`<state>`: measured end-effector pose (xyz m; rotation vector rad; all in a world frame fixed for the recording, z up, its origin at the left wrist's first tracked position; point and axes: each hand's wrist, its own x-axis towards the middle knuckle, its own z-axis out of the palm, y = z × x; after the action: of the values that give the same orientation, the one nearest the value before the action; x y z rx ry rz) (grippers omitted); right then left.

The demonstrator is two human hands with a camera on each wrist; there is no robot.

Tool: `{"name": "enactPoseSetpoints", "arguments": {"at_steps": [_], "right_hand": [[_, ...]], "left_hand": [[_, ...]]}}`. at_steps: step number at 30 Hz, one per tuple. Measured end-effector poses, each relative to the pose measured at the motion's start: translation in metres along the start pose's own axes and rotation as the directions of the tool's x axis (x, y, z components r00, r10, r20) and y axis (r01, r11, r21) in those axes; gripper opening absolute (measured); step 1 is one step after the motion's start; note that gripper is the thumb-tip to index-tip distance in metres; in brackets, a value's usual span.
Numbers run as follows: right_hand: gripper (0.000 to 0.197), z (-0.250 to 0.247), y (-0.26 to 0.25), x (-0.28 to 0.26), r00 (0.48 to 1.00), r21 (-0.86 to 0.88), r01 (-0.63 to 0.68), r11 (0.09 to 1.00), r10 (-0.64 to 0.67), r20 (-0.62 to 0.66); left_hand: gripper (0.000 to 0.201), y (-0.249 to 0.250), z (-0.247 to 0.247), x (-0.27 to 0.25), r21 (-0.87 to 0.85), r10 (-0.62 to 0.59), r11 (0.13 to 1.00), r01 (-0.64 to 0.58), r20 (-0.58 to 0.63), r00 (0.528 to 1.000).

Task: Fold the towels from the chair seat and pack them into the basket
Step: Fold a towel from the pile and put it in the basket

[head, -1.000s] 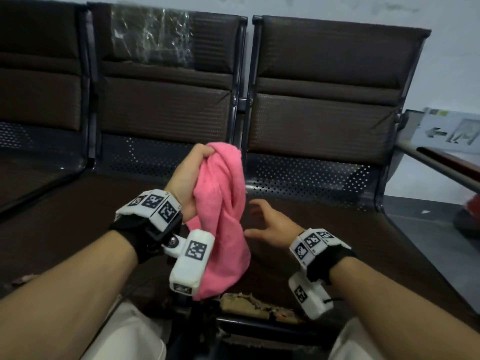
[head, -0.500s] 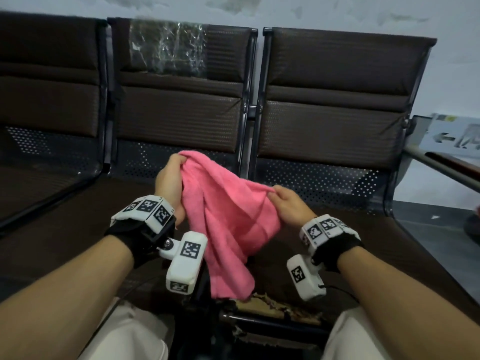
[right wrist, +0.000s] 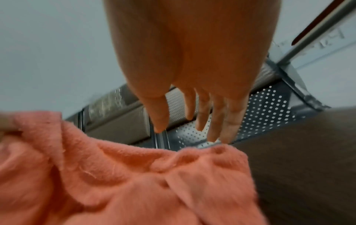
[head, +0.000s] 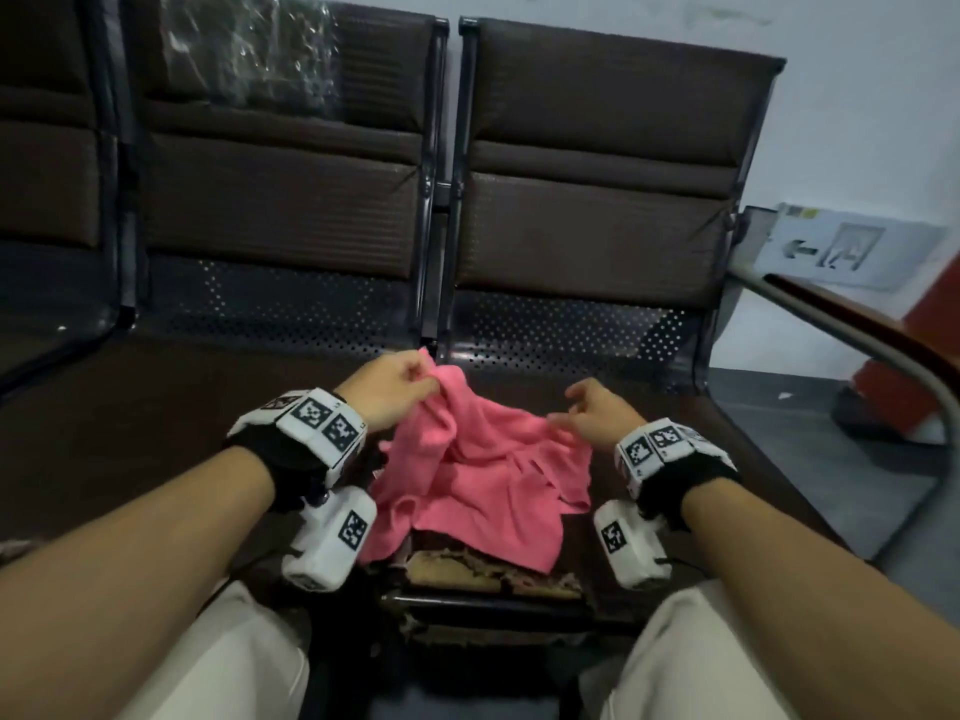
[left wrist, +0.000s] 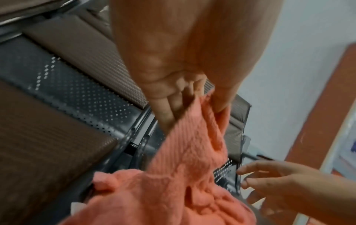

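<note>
A pink towel (head: 483, 475) lies crumpled on the brown chair seat (head: 727, 449), spread across the gap between two seats. My left hand (head: 423, 379) pinches its far left corner and holds that corner slightly raised; the left wrist view shows thumb and fingers closed on the towel (left wrist: 188, 159). My right hand (head: 576, 413) hovers just above the towel's far right edge with relaxed fingers and holds nothing. In the right wrist view its fingers (right wrist: 217, 118) hang straight above the towel (right wrist: 134, 175). No basket is in view.
A row of brown padded chairs with perforated metal backs (head: 571, 324) stands against a white wall. The seat's front edge (head: 493, 563) is torn, showing foam. A metal armrest (head: 857, 345) curves down on the right. My knees in light trousers are at the bottom.
The towel, held up between both hands half a second ago, has come down onto the seat. My right hand has let go of it; the left still pinches its corner.
</note>
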<state>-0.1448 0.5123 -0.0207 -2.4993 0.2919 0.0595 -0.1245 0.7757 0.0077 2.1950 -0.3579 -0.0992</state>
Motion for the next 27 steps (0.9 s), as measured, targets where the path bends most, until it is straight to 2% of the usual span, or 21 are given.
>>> {"name": "enactPoseSetpoints", "arguments": {"at_steps": [2, 4, 8, 10, 12, 15, 16, 17, 18, 19, 20, 21, 23, 24, 25, 27], "right_hand": [[0.042, 0.002, 0.007, -0.007, 0.998, -0.178, 0.013, 0.984, -0.002, 0.061], [0.031, 0.001, 0.010, -0.013, 0.992, -0.272, 0.010, 0.962, 0.025, 0.125], [0.046, 0.004, 0.021, -0.019, 0.962, -0.501, 0.008, 0.865, 0.130, 0.240], [0.048, 0.006, 0.027, -0.018, 0.948, -0.528, 0.003, 0.849, 0.165, 0.270], [0.044, 0.010, 0.027, -0.015, 0.944, -0.545, 0.005, 0.838, 0.176, 0.280], [0.034, 0.015, 0.021, -0.013, 0.959, -0.602, 0.046, 0.797, 0.134, 0.251], [0.031, 0.015, 0.019, -0.010, 0.964, -0.568, 0.029, 0.822, 0.127, 0.233], [0.028, 0.014, 0.017, -0.006, 0.968, -0.451, -0.008, 0.893, 0.120, 0.220], [0.023, 0.012, 0.015, -0.002, 0.974, -0.236, -0.048, 0.971, 0.097, 0.203], [0.021, 0.008, 0.011, 0.002, 0.983, 0.037, -0.071, 0.997, 0.063, 0.175], [0.024, 0.003, 0.006, 0.004, 0.992, 0.302, -0.076, 0.950, 0.040, 0.123], [0.028, -0.003, 0.000, 0.007, 0.998, 0.521, -0.055, 0.852, 0.025, 0.064], [0.029, -0.014, -0.012, 0.008, 0.998, 0.774, 0.014, 0.634, 0.035, -0.046], [0.028, -0.019, -0.017, 0.008, 0.992, 0.828, 0.058, 0.558, 0.059, -0.109], [0.028, -0.024, -0.018, 0.010, 0.978, 0.839, 0.116, 0.532, 0.084, -0.189], [0.027, -0.033, -0.016, 0.014, 0.932, 0.767, 0.219, 0.603, 0.102, -0.346]], "left_hand": [[0.007, -0.002, 0.005, 0.000, 0.142, -0.045, 0.989, 0.030, 0.105, 0.993], [0.011, -0.001, 0.006, -0.001, 0.188, -0.087, 0.981, 0.054, 0.173, 0.981], [0.020, -0.001, 0.006, 0.003, 0.140, -0.137, 0.983, 0.116, 0.149, 0.979], [0.027, -0.002, 0.007, 0.005, 0.124, -0.163, 0.982, 0.144, 0.169, 0.972], [0.028, -0.004, 0.007, 0.007, 0.152, -0.123, 0.983, 0.100, 0.155, 0.980], [0.018, -0.008, 0.009, 0.010, 0.226, -0.012, 0.974, -0.011, 0.097, 0.995], [0.015, -0.009, 0.009, 0.010, 0.222, 0.008, 0.975, -0.024, 0.075, 0.997], [0.014, -0.011, 0.009, 0.011, 0.196, 0.023, 0.980, -0.033, 0.055, 0.998], [0.014, -0.012, 0.008, 0.013, 0.155, 0.038, 0.987, -0.043, 0.035, 0.999], [0.018, -0.013, 0.008, 0.014, 0.106, 0.053, 0.993, -0.055, 0.019, 0.998], [0.026, -0.012, 0.007, 0.016, 0.052, 0.059, 0.997, -0.059, 0.004, 0.998], [0.035, -0.012, 0.008, 0.018, 0.001, 0.049, 0.999, -0.049, -0.010, 0.999], [0.052, -0.010, 0.010, 0.021, -0.050, -0.014, 0.999, 0.012, -0.039, 0.999], [0.057, -0.009, 0.013, 0.022, -0.053, -0.048, 0.998, 0.045, -0.052, 0.998], [0.059, -0.009, 0.016, 0.024, -0.061, -0.074, 0.996, 0.070, -0.063, 0.995], [0.049, -0.008, 0.022, 0.027, -0.120, -0.109, 0.988, 0.099, -0.084, 0.990]]}}
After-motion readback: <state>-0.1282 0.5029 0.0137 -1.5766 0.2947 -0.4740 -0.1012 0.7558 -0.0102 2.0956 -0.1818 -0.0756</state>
